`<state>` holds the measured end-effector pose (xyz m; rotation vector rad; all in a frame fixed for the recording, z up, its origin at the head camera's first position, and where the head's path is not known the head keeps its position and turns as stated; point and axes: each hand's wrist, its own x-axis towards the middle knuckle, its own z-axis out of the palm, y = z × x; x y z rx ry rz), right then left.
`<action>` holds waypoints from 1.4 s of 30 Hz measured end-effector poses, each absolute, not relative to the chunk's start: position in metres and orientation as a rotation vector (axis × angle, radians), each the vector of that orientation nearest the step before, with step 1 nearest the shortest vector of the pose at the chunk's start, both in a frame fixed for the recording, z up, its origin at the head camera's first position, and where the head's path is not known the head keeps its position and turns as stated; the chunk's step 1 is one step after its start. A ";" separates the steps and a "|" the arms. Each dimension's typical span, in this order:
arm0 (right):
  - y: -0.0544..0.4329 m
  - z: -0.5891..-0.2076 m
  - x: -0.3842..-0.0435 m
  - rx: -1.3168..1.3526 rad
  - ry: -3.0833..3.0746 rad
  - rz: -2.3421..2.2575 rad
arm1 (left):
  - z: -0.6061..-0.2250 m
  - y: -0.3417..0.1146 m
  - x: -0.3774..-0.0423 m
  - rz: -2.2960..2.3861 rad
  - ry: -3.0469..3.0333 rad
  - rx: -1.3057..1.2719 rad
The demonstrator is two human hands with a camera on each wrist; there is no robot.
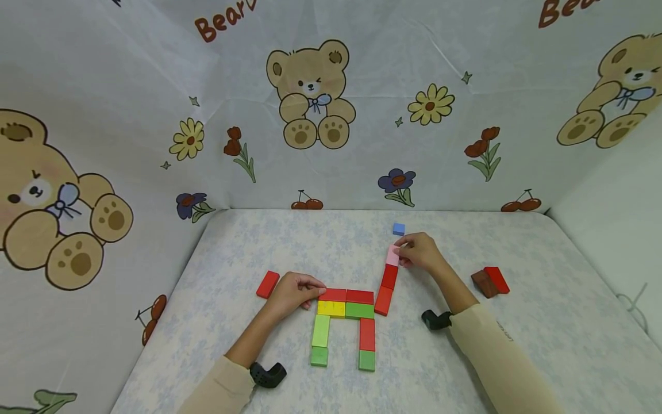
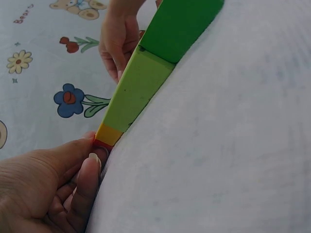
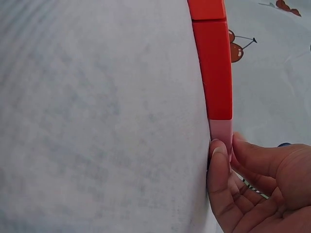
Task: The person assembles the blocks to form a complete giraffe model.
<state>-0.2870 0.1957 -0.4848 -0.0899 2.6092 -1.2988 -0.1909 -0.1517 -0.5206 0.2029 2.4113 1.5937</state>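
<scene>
My right hand (image 1: 420, 252) pinches a pink block (image 1: 393, 255) at the top of a slanting column. Below it in that column come a red block (image 1: 389, 277) and an orange-red block (image 1: 383, 301), end to end. My left hand (image 1: 295, 292) has thumb and fingertips on the left end of a red block (image 1: 332, 295), which lies in line with another red block (image 1: 360, 296). Under these lie a yellow block (image 1: 331, 309) and a green block (image 1: 359, 310). Two legs reach down from them: a light green block (image 1: 320, 330) and a red block (image 1: 367, 334), each ending in a green piece.
A lone red block (image 1: 268, 284) lies left of my left hand. Near the back edge sits a small blue block (image 1: 399, 229). A brown piece (image 1: 484, 284) and a red block (image 1: 497, 280) lie at the right. A bear-printed cloth (image 1: 372, 69) hangs behind the table.
</scene>
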 end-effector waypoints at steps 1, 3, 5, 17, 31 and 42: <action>0.196 -0.485 -0.287 -0.089 2.607 -1.297 | -0.520 -0.152 -0.191 1.593 2.411 0.203; 0.196 -0.485 -0.287 -0.088 2.605 -1.293 | -0.520 -0.152 -0.191 1.594 2.411 0.203; 0.196 -0.484 -0.287 -0.086 2.606 -1.292 | -0.520 -0.152 -0.191 1.596 2.411 0.203; 0.196 -0.479 -0.285 -0.075 2.600 -1.273 | -0.517 -0.152 -0.191 1.608 2.406 0.193; 0.202 -0.478 -0.280 -0.108 2.680 -1.176 | -0.521 -0.152 -0.191 1.589 2.419 0.186; 0.227 -0.455 -0.271 -0.135 2.812 -1.044 | -0.523 -0.152 -0.192 1.592 2.412 0.184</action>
